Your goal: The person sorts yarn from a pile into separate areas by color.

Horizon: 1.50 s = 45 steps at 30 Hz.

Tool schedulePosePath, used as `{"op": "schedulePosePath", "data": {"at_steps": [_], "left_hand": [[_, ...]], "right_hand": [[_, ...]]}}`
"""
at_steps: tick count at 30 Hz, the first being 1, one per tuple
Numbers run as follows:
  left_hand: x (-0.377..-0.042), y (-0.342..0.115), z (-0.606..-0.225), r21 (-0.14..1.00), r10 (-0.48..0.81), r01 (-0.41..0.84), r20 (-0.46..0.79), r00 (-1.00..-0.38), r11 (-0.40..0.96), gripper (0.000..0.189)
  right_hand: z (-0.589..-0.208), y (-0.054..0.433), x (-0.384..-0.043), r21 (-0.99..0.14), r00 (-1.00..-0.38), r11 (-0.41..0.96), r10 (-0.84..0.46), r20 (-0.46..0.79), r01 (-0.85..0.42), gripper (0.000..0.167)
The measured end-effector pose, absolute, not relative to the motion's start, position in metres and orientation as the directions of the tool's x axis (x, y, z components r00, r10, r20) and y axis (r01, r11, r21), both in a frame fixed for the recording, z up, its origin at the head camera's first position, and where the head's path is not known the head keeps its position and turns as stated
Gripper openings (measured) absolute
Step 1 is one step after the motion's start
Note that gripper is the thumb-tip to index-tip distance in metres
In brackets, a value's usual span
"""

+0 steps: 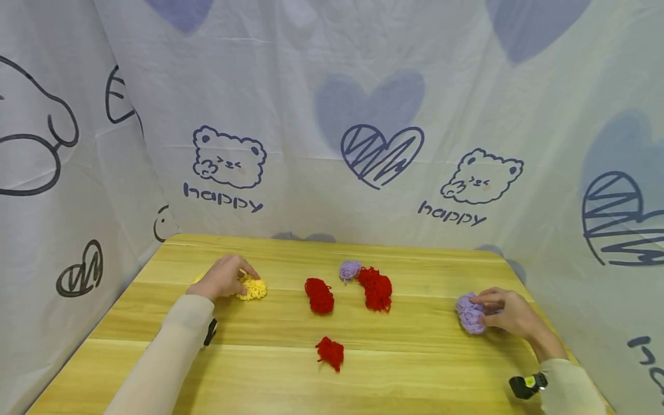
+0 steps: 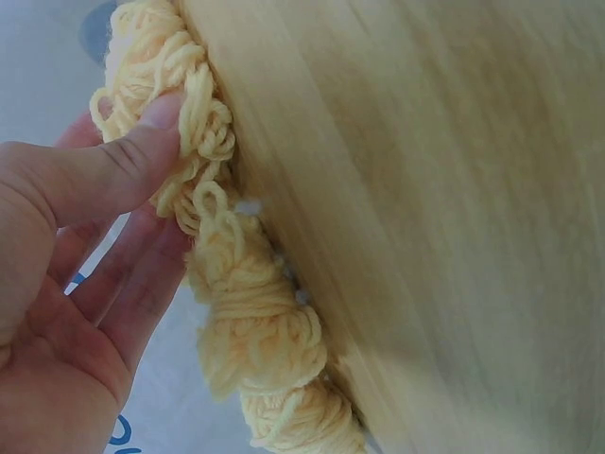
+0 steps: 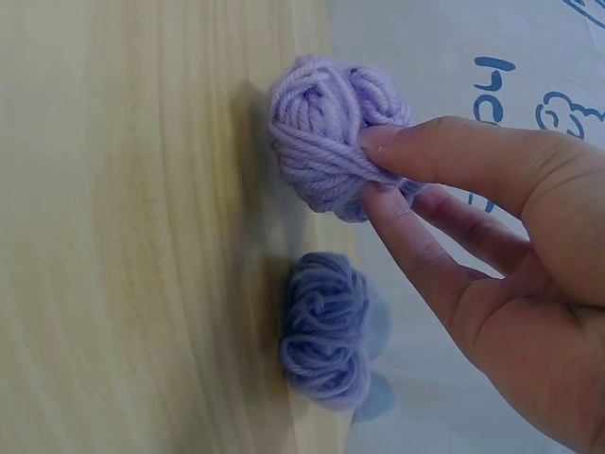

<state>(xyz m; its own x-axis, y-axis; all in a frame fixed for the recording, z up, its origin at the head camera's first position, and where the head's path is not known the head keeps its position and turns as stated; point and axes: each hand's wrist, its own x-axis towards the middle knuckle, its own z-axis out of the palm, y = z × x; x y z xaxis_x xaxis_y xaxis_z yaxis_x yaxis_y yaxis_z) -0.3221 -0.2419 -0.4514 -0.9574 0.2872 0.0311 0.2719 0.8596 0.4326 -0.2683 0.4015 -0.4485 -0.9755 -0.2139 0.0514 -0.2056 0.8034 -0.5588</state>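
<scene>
My left hand (image 1: 224, 279) pinches a bundle of yellow yarn (image 1: 253, 288) on the left part of the table; thumb and fingers are on either side of it. More yellow yarn bundles (image 2: 260, 322) line up beside the held one in the left wrist view, mostly hidden by the hand in the head view. Over at the right, my right hand (image 1: 510, 312) grips a ball of light purple yarn (image 3: 321, 132) between thumb and fingertips. Another purple yarn bundle (image 3: 326, 326) lies on the table close to it, apart from the fingers.
Two red yarn bundles, one left (image 1: 319, 295) and one right (image 1: 376, 289), lie mid-table. A smaller red clump (image 1: 329, 353) is nearer the front. One purple ball (image 1: 350, 270) touches the right red bundle. Printed cloth (image 1: 301, 190) hangs behind the wooden table (image 1: 415, 369) and at both sides.
</scene>
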Motion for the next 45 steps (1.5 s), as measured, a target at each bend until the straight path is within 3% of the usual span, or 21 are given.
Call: {"op": "schedulePosePath", "data": {"at_steps": [24,45], "left_hand": [[-0.319,-0.241,-0.45,0.438,0.287,0.267,0.02,-0.958,0.859,0.036],[-0.322,-0.241,-0.451,0.44,0.289,0.268,0.02,-0.957,0.857,0.036]], "right_hand": [[-0.463,0.408,-0.277,-0.576,-0.983,0.8,-0.182,0.034,-0.168,0.046],[-0.457,0.403,-0.277,-0.522,-0.984,0.838,-0.175,0.019,-0.159,0.049]]}}
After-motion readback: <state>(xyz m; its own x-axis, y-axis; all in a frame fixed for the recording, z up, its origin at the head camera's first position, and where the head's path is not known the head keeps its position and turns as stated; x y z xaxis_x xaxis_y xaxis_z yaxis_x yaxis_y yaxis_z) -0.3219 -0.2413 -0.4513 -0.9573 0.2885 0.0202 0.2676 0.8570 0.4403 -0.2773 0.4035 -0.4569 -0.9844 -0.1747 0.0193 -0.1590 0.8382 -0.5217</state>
